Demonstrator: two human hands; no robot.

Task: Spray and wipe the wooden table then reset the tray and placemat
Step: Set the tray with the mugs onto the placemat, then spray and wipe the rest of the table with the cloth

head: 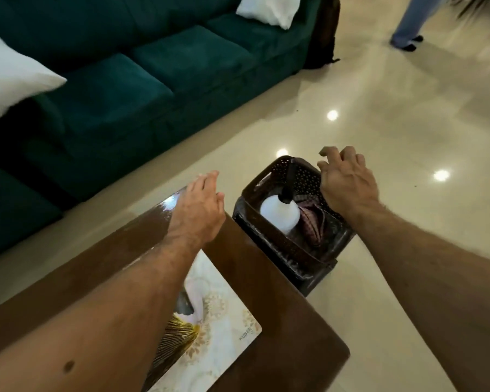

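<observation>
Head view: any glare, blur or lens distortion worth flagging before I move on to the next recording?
Head view: ceiling lights glare as bright spots on the glossy cream floor tiles and sheen the far corner of the dark wooden table; the standing person's legs at top right are motion-blurred; wide-angle stretch bows the green velvet sofa; both hands stay reasonably sharp.

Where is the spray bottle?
The spray bottle stands in the dark basket beside the table's far end, next to a patterned cloth.
</observation>
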